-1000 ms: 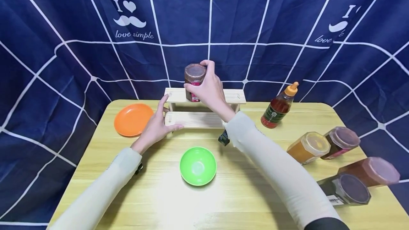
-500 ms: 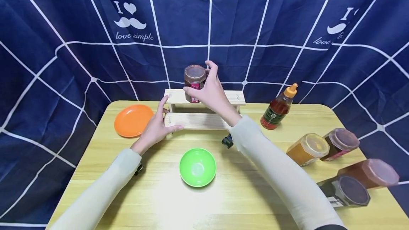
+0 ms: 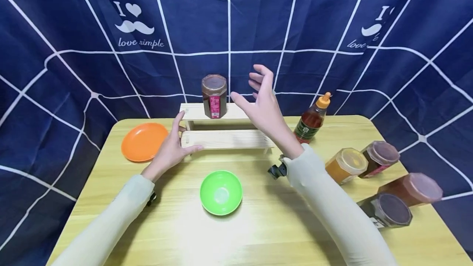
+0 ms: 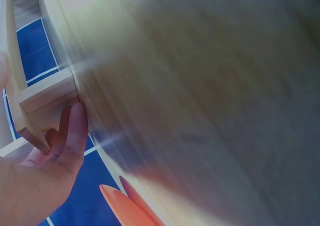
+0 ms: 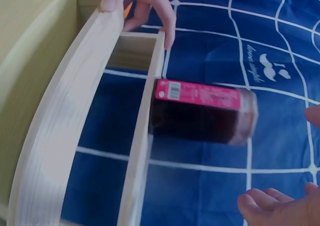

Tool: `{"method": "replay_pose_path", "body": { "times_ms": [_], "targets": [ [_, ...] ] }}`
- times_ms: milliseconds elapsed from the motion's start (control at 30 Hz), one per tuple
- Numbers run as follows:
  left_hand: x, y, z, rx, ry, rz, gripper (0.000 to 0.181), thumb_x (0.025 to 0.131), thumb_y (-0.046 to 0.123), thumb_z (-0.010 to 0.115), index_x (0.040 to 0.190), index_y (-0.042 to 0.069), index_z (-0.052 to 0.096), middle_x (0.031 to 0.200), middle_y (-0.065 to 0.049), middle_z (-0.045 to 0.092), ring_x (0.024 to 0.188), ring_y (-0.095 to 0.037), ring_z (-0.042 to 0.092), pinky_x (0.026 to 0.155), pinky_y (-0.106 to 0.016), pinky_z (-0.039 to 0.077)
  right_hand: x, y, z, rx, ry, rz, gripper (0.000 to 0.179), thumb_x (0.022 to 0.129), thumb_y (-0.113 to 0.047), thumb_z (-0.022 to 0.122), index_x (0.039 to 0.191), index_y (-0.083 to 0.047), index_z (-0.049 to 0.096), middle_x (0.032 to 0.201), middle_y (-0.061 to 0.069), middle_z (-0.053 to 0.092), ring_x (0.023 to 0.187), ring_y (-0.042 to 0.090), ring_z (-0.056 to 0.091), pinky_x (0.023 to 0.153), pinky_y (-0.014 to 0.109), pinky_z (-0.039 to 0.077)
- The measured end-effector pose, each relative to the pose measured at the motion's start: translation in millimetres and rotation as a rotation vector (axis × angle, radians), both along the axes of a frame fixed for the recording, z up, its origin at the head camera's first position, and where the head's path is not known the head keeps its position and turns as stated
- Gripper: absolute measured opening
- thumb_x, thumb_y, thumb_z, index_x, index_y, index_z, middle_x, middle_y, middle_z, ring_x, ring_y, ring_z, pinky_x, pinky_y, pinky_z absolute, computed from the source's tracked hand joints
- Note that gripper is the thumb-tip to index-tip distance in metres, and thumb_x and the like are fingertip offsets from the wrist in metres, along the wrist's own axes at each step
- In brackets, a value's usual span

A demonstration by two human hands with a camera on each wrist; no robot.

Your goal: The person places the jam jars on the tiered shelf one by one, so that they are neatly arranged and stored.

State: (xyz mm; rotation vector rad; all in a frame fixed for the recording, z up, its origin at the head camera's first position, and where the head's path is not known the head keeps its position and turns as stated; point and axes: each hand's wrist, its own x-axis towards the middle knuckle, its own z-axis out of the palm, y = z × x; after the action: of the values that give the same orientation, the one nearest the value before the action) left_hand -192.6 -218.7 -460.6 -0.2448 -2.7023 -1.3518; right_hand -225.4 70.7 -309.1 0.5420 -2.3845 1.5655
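Observation:
A dark jar (image 3: pixel 210 102) with a pink label stands upright on the upper board of a two-step wooden rack (image 3: pixel 229 139). To the right of the jar hovers my right hand (image 3: pixel 264 104), apart from it, fingers loosely bent around nothing. The right wrist view also shows a gap between the jar (image 5: pixel 200 113) and my right hand (image 5: pixel 272 206). My left hand (image 3: pixel 170 149) grips the rack's left end, thumb on the lower board's front. In the left wrist view its fingers (image 4: pixel 75 131) curl around the rack's side piece (image 4: pixel 47 93).
A green bowl (image 3: pixel 221 204) sits in front of the rack, and an orange plate (image 3: pixel 142 141) lies to its left. On the right stand a sauce bottle (image 3: pixel 310 122), a yellow jar (image 3: pixel 343 166) and several darker jars (image 3: pixel 386 212). A blue curtain (image 3: pixel 199 19) hangs behind the table.
My right hand has let go of the jar and moved away to the right. The jar stays on the upper board. My left hand keeps its hold on the rack; the head view shifted slightly.

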Motion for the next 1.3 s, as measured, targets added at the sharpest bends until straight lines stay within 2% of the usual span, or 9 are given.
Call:
{"method": "replay_pose_path", "body": {
  "times_ms": [133,300,400,533,700,867,1133,1300],
  "targets": [
    [-0.1,0.0,0.1,0.007,-0.003,-0.014,0.130,0.085,0.040,0.098,0.176,0.032,0.005,0.134,-0.024,0.060,0.094,-0.039,0.063,0.082,-0.050,0.048,17.8,18.9,6.8,0.013,0.011,-0.017,0.083,0.100,-0.036,0.079,0.163,-0.020,0.027,0.158,0.009,0.047,0.146,0.021,0.051,0.117,0.047,0.043],
    [-0.4,-0.1,-2.2,-0.003,0.004,0.000,0.131,0.083,0.045,0.098,0.175,0.034,0.006,0.135,-0.021,0.061,0.087,-0.033,0.059,0.075,-0.045,0.045,41.6,45.2,17.0,0.022,0.030,-0.029,0.079,0.101,-0.033,0.077,0.162,-0.017,0.030,0.158,0.007,0.049,0.146,0.022,0.052,0.118,0.045,0.042],
    [1.4,-0.6,0.2,-0.013,0.001,-0.006,0.131,0.084,0.042,0.098,0.176,0.032,0.005,0.135,-0.022,0.060,0.082,-0.033,0.056,0.072,-0.045,0.044,54.2,60.1,22.1,0.041,0.046,-0.045,0.075,0.102,-0.029,0.077,0.162,-0.015,0.032,0.158,0.006,0.050,0.145,0.022,0.053,0.118,0.045,0.042],
    [2.7,0.4,3.6,-0.023,-0.014,-0.012,0.131,0.085,0.039,0.098,0.176,0.030,0.003,0.135,-0.023,0.060,0.089,-0.036,0.059,0.078,-0.047,0.045,72.0,81.5,26.6,0.055,0.049,-0.068,0.073,0.103,-0.023,0.077,0.162,-0.016,0.034,0.159,0.002,0.049,0.145,0.022,0.054,0.117,0.046,0.043],
    [2.8,1.4,4.1,-0.026,-0.019,-0.010,0.131,0.086,0.039,0.097,0.175,0.031,0.003,0.136,-0.023,0.060,0.084,-0.034,0.056,0.074,-0.046,0.044,91.0,106.9,28.4,0.068,0.055,-0.093,0.073,0.103,-0.012,0.076,0.162,-0.016,0.033,0.159,0.000,0.048,0.144,0.023,0.055,0.116,0.038,0.045],
    [1.6,1.6,3.1,-0.032,-0.016,-0.010,0.130,0.085,0.038,0.098,0.175,0.032,0.003,0.137,-0.023,0.059,0.084,-0.035,0.056,0.073,-0.045,0.043,108.2,131.8,25.2,0.051,0.075,-0.119,0.075,0.100,-0.002,0.075,0.161,-0.017,0.033,0.159,0.003,0.048,0.142,0.023,0.056,0.113,0.027,0.045],
    [2.1,1.2,1.6,-0.039,-0.010,-0.010,0.130,0.086,0.037,0.098,0.175,0.031,0.003,0.136,-0.023,0.060,0.085,-0.035,0.057,0.074,-0.045,0.043,141.2,173.8,9.8,0.035,0.091,-0.233,0.082,0.096,0.008,0.074,0.162,-0.018,0.033,0.159,0.007,0.049,0.138,0.020,0.057,0.109,0.021,0.045],
    [2.9,0.3,2.0,-0.044,-0.010,-0.010,0.131,0.086,0.037,0.098,0.175,0.033,0.002,0.136,-0.023,0.060,0.081,-0.034,0.056,0.072,-0.045,0.043,162.3,204.4,-4.5,0.072,0.131,-0.296,0.095,0.086,0.018,0.077,0.163,-0.015,0.033,0.157,0.009,0.053,0.134,0.015,0.060,0.105,0.018,0.046]
  ]
}}
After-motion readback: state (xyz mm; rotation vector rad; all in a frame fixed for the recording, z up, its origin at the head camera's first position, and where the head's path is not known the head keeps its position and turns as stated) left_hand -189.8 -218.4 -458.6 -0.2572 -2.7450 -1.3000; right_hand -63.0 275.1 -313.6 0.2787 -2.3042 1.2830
